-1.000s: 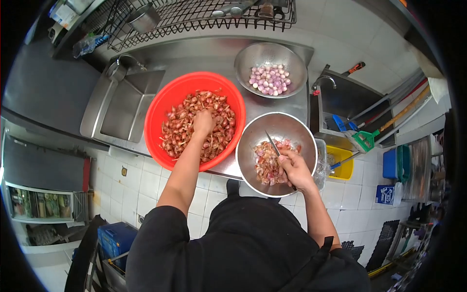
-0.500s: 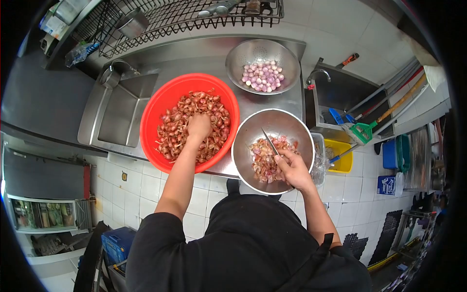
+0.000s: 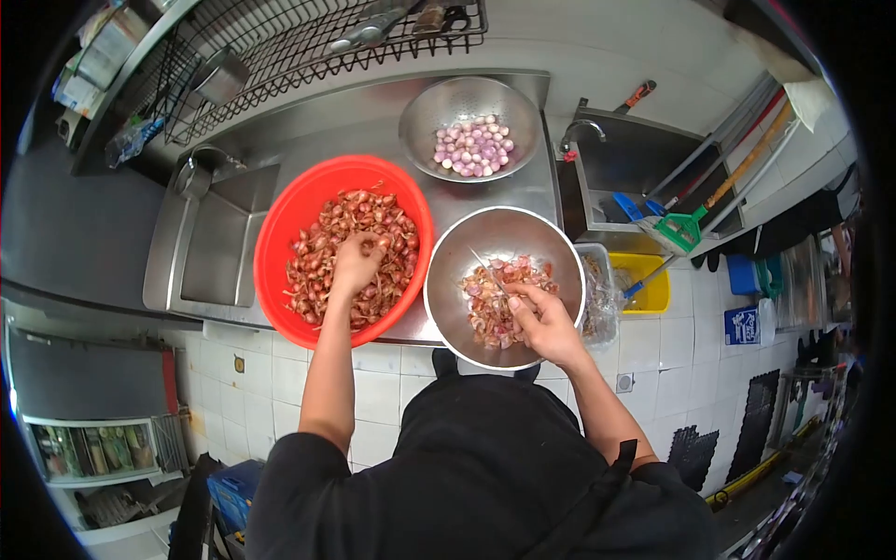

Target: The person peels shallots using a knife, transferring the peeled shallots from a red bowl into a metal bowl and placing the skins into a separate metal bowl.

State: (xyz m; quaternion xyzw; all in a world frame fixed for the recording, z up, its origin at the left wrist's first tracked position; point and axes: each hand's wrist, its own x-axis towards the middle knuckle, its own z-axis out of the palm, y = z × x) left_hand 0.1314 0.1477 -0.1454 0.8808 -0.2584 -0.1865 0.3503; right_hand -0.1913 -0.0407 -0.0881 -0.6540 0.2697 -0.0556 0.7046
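Observation:
Unpeeled shallots (image 3: 397, 224) fill much of the red basin (image 3: 276, 210) on the steel counter. Down among them is my left hand (image 3: 351, 269), its fingers curled in a pinch around what looks like one shallot. My right hand (image 3: 553, 329) grips a small knife (image 3: 489, 271), its blade pointing up and left over the steel bowl (image 3: 446, 271). Reddish shallot skins (image 3: 495, 322) lie in that bowl, below the knife. Behind it stands a perforated colander (image 3: 418, 117) with peeled, pale purple shallots (image 3: 474, 147).
A sink (image 3: 219, 247) is set into the counter at left, with a wire rack (image 3: 308, 56) above. At right are a clear plastic container (image 3: 605, 317), a yellow tub (image 3: 658, 294), a second sink (image 3: 635, 154) and long-handled tools (image 3: 737, 177). A person in dark clothes (image 3: 803, 224) stands farther right.
The view has shifted, so the counter things sit farther left. My left hand has curled its fingers and turned slightly among the shallots. My right hand still holds the knife over the bowl.

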